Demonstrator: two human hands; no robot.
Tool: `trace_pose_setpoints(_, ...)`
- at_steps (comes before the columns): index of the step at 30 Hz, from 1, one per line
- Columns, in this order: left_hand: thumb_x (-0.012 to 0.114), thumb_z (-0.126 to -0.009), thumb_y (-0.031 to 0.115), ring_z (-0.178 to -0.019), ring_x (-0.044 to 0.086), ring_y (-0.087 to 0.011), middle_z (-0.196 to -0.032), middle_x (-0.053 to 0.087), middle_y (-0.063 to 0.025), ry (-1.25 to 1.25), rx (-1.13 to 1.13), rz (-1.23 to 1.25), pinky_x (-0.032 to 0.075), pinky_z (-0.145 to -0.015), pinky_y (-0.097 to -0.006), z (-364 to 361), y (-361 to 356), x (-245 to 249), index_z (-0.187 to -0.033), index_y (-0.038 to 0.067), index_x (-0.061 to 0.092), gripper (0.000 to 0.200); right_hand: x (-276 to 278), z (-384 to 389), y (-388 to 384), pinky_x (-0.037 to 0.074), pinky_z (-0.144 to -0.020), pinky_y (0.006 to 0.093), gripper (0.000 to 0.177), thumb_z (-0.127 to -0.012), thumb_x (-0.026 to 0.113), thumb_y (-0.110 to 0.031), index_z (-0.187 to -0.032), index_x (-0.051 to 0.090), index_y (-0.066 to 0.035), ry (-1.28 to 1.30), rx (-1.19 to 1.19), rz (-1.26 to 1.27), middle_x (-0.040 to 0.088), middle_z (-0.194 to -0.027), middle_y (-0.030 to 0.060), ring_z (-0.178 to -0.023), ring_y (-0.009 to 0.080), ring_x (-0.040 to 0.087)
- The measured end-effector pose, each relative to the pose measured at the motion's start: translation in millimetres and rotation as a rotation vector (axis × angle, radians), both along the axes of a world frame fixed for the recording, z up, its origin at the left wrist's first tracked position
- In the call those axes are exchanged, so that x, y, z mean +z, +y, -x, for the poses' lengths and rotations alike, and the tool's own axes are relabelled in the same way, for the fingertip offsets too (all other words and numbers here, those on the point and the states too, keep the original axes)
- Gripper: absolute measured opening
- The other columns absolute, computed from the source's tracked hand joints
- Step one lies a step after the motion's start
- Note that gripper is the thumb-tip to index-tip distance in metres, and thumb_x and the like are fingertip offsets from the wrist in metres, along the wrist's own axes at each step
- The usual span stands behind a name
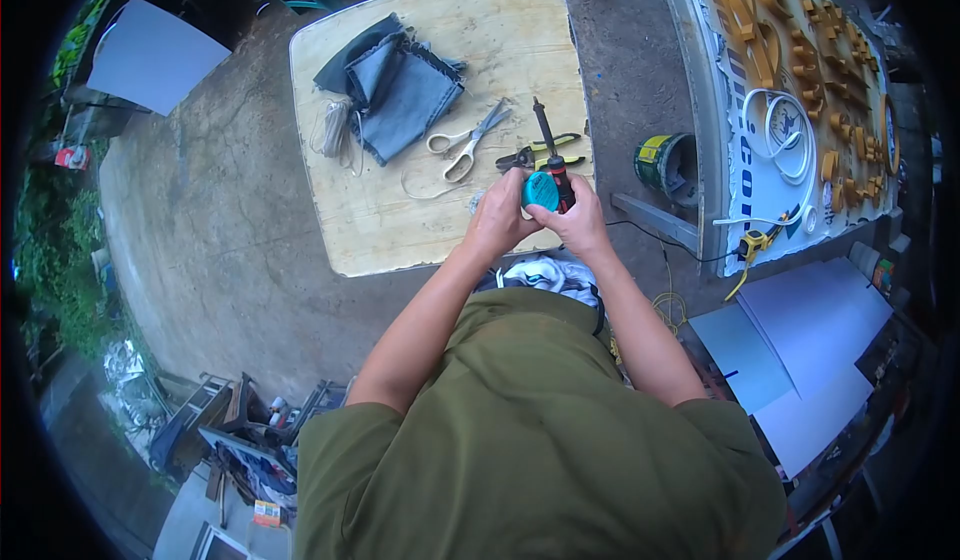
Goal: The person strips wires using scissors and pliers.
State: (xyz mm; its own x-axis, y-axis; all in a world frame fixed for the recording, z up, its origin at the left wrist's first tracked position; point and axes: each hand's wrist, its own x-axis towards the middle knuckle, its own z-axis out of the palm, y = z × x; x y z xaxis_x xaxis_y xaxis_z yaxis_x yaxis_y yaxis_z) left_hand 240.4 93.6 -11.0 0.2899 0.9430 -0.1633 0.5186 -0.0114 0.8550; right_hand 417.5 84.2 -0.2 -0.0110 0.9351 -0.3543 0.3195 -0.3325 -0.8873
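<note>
Soldering iron point(553, 155), long axis nearly fore-and-aft, tip forward, tilt unclear.

Table point(390, 230) clock: cloth point(410, 100) at 10, cord bundle point(334, 128) at 9, scissors point(474, 134) near centre, pliers point(522, 158) just past 3, soldering iron point(559, 172) and round container point(540, 192) near 4. Off-table, bucket point(653, 163) at 3, bench point(706, 150) beyond.
</note>
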Motion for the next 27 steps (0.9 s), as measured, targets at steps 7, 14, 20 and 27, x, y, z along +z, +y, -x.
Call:
trace_pose_setpoints(7, 0.089, -0.071, 0.016, -0.106, 0.065, -0.0441, -0.112, 0.065, -0.0217, -0.067, 0.073, -0.030, 0.053, -0.090, -0.0495, 0, -6, 1, -0.128, 0.005, 0.053, 0.068, -7, 1, -2, 0.055, -0.086, 0.0331, 0.064, -0.073, 0.095, -0.029, -0.121, 0.066, 0.002, 0.055, 0.032, 0.060, 0.071, -0.107, 0.0088, -0.096, 0.0161, 0.068)
trace_pose_setpoints(14, 0.084, -0.080, 0.013, -0.116, 0.063, -0.0455, -0.126, 0.062, -0.0257, -0.073, -0.015, 0.100, 0.052, -0.096, -0.0492, 3, -13, 3, -0.136, 0.004, 0.045, 0.068, -6, -7, -3, 0.056, -0.084, 0.0265, 0.060, -0.077, 0.094, -0.024, -0.124, 0.065, 0.001, 0.357, -0.012, 0.247, 0.069, -0.105, 0.0024, -0.093, 0.0081, 0.066)
trace_pose_setpoints(20, 0.084, -0.086, 0.023, -0.116, 0.062, -0.0491, -0.122, 0.063, -0.0305, -0.050, -0.127, 0.089, 0.052, -0.096, -0.0511, 13, -17, -1, -0.136, 0.001, 0.041, 0.069, -3, -5, -11, 0.056, -0.086, 0.0264, 0.060, -0.078, 0.094, -0.020, -0.125, 0.062, -0.001, 0.491, -0.077, 0.293, 0.068, -0.106, 0.0017, -0.095, 0.0086, 0.065)
trace_pose_setpoints(27, 0.085, -0.087, 0.028, -0.112, 0.064, -0.0455, -0.122, 0.063, -0.0274, -0.093, -0.064, 0.199, 0.052, -0.095, -0.0469, 19, -18, 1, -0.140, 0.003, 0.043, 0.072, -4, -8, -10, 0.053, -0.085, 0.0275, 0.061, -0.081, 0.091, -0.024, -0.128, 0.059, -0.002, 0.382, -0.004, 0.212, 0.066, -0.107, 0.0024, -0.094, 0.0089, 0.062)
